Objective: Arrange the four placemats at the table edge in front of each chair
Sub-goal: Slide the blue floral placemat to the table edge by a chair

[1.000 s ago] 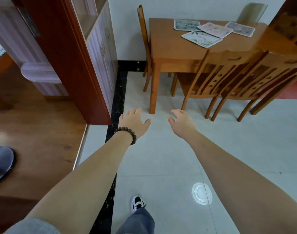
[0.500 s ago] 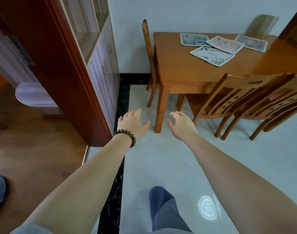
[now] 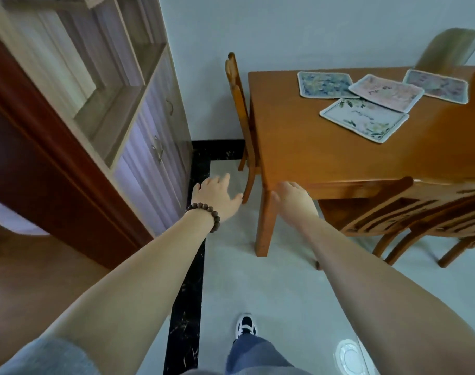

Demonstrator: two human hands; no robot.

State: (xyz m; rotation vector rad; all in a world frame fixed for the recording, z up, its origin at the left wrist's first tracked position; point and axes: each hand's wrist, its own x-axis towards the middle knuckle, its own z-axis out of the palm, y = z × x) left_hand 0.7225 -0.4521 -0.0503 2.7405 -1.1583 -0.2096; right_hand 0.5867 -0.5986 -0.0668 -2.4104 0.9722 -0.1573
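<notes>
Pale floor tiles (image 3: pixel 258 280) fill the near ground, with a black marble strip (image 3: pixel 187 280) running along their left side and one sneakered foot (image 3: pixel 245 324) stepping forward. Both arms reach ahead — the left hand (image 3: pixel 217 197), beaded bracelet (image 3: pixel 205 212) at the wrist, has its fingers (image 3: pixel 225 178) spread and holds nothing; the right hand (image 3: pixel 294 197) is likewise loosely open and empty, near the counter's (image 3: pixel 312 152) near-left corner. Two wooden chairs (image 3: pixel 420 212) are tucked under its near edge, and another chair (image 3: pixel 240 109) stands at the left end. Farther back, toward the far right, the four placemats (image 3: pixel 366 119) lie in a loose, partly overlapping cluster — none sits before a chair. By my reading, the arranging has not begun; all four remain to be placed.
</notes>
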